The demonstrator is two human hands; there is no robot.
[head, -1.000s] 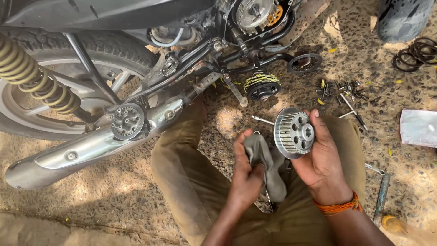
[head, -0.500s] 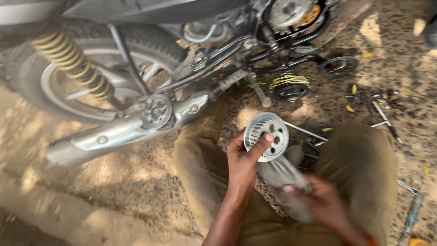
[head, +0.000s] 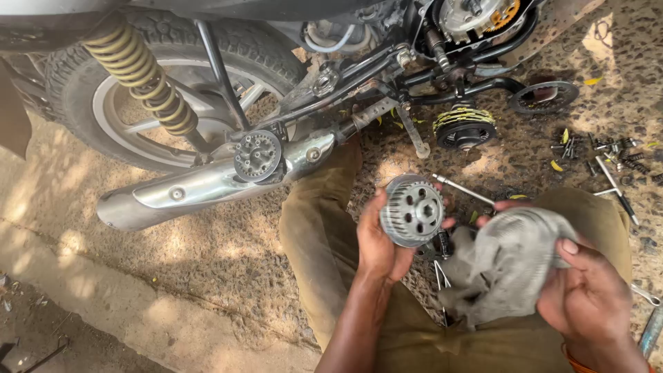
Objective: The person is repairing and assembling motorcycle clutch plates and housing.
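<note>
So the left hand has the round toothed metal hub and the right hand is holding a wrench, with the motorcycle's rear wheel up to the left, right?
Not quite. In the head view the right hand holds a grey rag, not a wrench. The rest stands: the left hand grips the round toothed metal hub, and the motorcycle's rear wheel is at upper left.

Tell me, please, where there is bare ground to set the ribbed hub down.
Bare ground lies below the exhaust pipe, beside the trouser leg. The right is crowded: loose bolts, a coiled ring part and a socket bar. The left hand holds the hub; the right hand a rag.
</note>
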